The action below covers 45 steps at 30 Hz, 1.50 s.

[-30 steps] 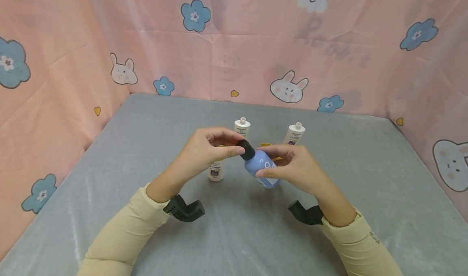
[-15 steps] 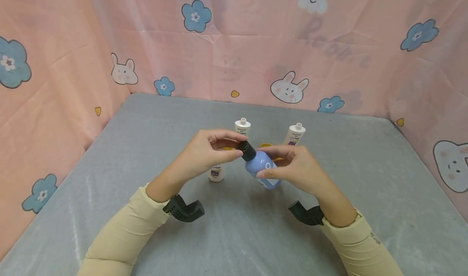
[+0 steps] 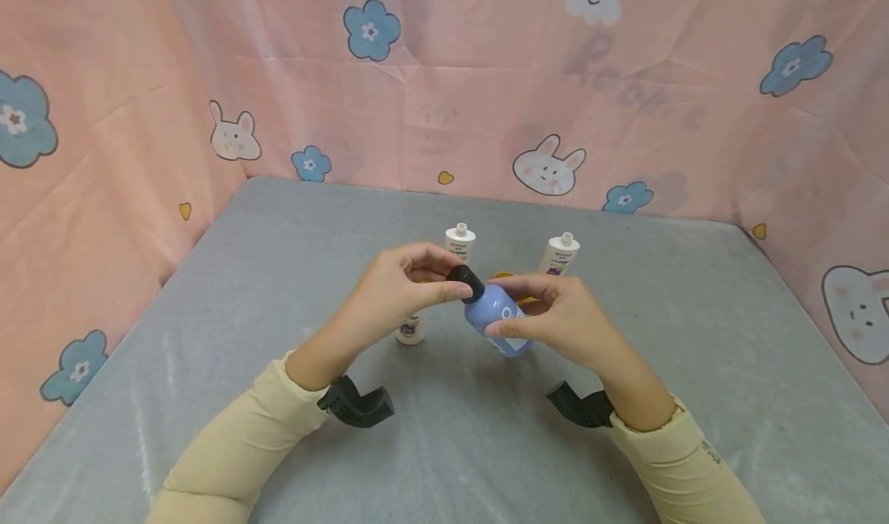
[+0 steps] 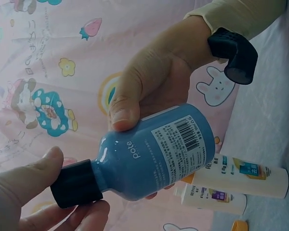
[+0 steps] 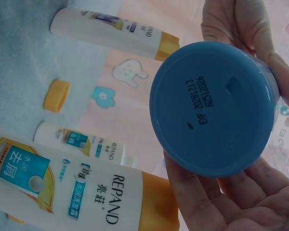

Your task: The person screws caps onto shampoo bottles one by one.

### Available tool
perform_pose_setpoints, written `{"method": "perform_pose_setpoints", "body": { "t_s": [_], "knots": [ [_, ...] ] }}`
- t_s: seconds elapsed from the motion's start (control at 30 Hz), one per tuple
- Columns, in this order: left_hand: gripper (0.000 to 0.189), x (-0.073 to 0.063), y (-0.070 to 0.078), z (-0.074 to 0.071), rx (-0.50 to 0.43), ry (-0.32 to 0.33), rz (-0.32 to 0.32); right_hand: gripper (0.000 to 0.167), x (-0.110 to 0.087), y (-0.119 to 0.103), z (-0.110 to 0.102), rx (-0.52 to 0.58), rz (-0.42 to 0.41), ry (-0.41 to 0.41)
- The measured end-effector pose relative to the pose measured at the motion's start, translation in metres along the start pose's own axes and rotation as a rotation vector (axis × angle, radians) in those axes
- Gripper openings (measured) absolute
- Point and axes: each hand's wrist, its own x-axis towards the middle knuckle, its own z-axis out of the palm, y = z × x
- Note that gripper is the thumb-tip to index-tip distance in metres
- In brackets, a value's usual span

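Observation:
A blue bottle (image 3: 491, 308) with a black cap (image 3: 465, 283) is held tilted above the table, cap toward the upper left. My left hand (image 3: 396, 285) pinches the cap between thumb and fingers. My right hand (image 3: 566, 319) grips the bottle's body from the right. In the left wrist view, a printed label (image 4: 180, 147) with a barcode shows on the body. The right wrist view shows the bottle's flat base (image 5: 214, 108) with a stamped date. The cap is seated on the neck.
Behind the hands stand two uncapped white bottles (image 3: 461, 242) (image 3: 559, 254). Another white bottle (image 3: 410, 329) is partly hidden below my left hand. In the right wrist view, a loose orange cap (image 5: 57, 96) lies on the grey table (image 3: 430, 462). Pink printed cloth (image 3: 444, 123) surrounds it.
My left wrist has shifted slightly right, and its thumb has moved across the black cap. The right hand and blue bottle stay nearly still.

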Motion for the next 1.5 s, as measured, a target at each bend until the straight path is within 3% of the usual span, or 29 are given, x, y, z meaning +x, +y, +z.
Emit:
{"method": "perform_pose_setpoints", "body": {
  "t_s": [0.33,0.77,1.07,1.37,1.43,1.5],
  "knots": [
    [0.030,-0.0005,-0.0015,0.0021,0.004,0.015,0.039,0.050,-0.0001,0.0002,-0.0019,-0.039,-0.004,0.006],
    [0.031,-0.0038,0.0002,-0.0002,0.018,-0.036,0.126,0.049,-0.0010,0.0006,-0.0040,-0.026,0.006,-0.020],
    [0.030,-0.0029,-0.0008,-0.0011,0.008,-0.100,0.251,0.048,-0.0012,0.0005,-0.0066,-0.020,-0.008,-0.054],
    [0.030,-0.0002,-0.0044,-0.0035,0.005,-0.183,0.428,0.046,-0.0005,0.0035,-0.0097,0.033,-0.033,-0.116],
    [0.031,-0.0004,-0.0047,-0.0039,-0.004,-0.184,0.426,0.047,-0.0009,0.0028,-0.0098,0.046,-0.030,-0.123],
    [0.033,-0.0009,-0.0044,-0.0041,-0.012,-0.161,0.385,0.047,-0.0020,0.0012,-0.0091,0.061,-0.026,-0.113]
  ]
}}
